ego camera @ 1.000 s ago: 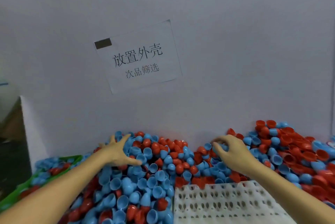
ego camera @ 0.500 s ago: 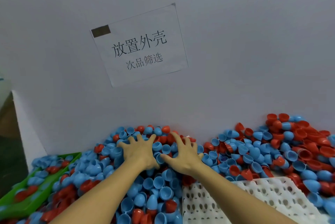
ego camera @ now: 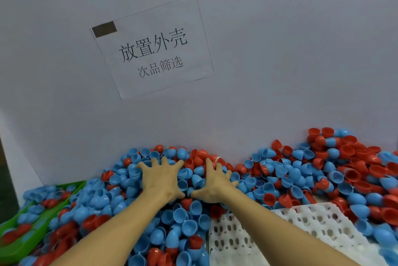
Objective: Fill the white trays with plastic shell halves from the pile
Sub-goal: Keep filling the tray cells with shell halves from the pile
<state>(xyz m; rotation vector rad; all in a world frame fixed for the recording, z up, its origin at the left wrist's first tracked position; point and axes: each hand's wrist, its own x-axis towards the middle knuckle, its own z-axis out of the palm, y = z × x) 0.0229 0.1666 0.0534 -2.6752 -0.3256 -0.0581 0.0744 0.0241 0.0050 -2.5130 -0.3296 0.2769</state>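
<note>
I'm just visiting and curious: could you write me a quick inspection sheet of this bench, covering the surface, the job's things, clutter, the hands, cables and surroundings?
Surface: hidden under the shells; nothing bare seen.
Job's things: pile of blue and red shell halves heaped against the wall; white tray at lower right, its visible pockets empty, shells spilling over its far edge.
Clutter: green tray at lower left, holding loose shells.
Hands: left hand and right hand side by side, fingers spread, pressing flat on the pile; no grip on any shell.
Cables: nothing seen.
Surroundings: pale wall with a taped paper sign printed in Chinese.
</note>
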